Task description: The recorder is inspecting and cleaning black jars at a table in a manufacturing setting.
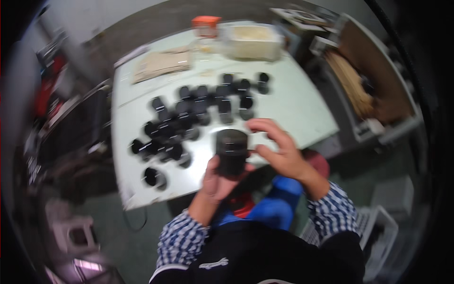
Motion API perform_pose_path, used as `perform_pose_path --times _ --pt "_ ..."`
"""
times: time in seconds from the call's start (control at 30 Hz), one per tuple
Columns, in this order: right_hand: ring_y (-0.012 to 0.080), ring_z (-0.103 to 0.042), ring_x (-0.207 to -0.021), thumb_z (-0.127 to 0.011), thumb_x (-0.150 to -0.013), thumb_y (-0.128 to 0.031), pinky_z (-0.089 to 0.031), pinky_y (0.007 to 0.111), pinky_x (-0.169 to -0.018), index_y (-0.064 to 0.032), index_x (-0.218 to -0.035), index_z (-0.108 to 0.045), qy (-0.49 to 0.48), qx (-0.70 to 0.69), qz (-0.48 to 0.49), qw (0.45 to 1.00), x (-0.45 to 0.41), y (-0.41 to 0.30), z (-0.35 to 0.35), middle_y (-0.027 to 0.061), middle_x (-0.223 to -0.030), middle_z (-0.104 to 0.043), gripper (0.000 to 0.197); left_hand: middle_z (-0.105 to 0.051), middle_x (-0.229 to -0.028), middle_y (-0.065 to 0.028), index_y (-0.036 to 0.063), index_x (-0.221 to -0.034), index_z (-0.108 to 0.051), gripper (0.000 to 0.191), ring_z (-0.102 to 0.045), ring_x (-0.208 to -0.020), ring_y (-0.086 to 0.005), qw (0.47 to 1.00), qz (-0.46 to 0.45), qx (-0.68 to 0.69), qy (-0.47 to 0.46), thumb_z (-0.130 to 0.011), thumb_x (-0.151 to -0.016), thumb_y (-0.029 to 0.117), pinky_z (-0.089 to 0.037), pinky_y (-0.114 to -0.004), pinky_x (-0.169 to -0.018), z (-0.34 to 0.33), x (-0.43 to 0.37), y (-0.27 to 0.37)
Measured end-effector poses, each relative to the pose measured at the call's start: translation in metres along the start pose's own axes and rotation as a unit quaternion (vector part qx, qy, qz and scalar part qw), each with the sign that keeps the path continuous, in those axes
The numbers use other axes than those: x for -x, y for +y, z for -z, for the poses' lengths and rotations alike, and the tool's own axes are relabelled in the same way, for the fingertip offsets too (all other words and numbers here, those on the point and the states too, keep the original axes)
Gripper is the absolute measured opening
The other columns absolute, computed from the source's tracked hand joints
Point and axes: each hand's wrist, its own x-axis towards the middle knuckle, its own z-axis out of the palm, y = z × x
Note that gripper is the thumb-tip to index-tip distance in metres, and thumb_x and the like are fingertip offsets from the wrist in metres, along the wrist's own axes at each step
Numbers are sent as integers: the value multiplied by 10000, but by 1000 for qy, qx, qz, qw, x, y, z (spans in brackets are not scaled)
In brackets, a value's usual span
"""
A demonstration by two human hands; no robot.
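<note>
My left hand [221, 181] grips a black cylindrical part [231, 152] from below, just over the near edge of the white table [283, 117]. To its right, my right hand [280, 149] is raised with thumb and fingers apart; it holds nothing. Beyond the held part, several similar black cylinders [202, 97] stand in a loose cluster across the table. One black cylinder [151, 176] stands apart near the front left. Motion blur hides the finer detail of these parts.
At the back of the table are a whitish box [253, 44], an orange-topped container [206, 26] and flat brown cardboard [163, 64]. To the right is a large open bin [376, 74] with tan material inside. A plastic stool [72, 227] stands on the floor at left.
</note>
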Motion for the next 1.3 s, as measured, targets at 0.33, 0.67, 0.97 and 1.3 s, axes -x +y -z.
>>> perform_pose_path --times 0.33,0.67,0.97,1.3 --pt "283 -406 -1310 -556 -875 -248 -280 395 -1074 1 -1431 -306 -12 -112 -10 994 2 -4 -22 166 -1413 -424 658 -544 -1250 -66 164 -1425 -278 674 -670 -861 -229 986 -127 -102 35 -624 -876 347 -550 -333 -806 -57 35 3" --pt "195 -531 -1114 -812 -615 -607 -430 330 -940 44 -1277 -397 -158 -320 -152 922 7 36 -69 114 -1213 -523 1017 -444 -1351 -78 126 -1501 -149 854 -497 -1207 -190 956 -197 -192 102 -659 -826 241 -422 -343 -1017 -69 55 11" --pt "222 -543 -1102 -838 -613 -555 -444 349 -939 63 -1305 -367 -222 -368 -163 888 16 17 -67 142 -1204 -526 1041 -287 -1476 -103 132 -1518 -82 936 -383 -1305 -207 906 -279 -305 92 -655 -804 322 -345 -358 -1057 -76 62 -10" --pt "307 -425 -1267 -697 -797 -379 -316 418 -1069 77 -1367 -293 -133 -409 6 903 33 32 -82 220 -1365 -418 834 -640 -959 -129 -46 -1169 -535 374 -619 -835 -201 743 -298 -581 145 -572 -841 129 -502 -339 -779 -176 216 11"
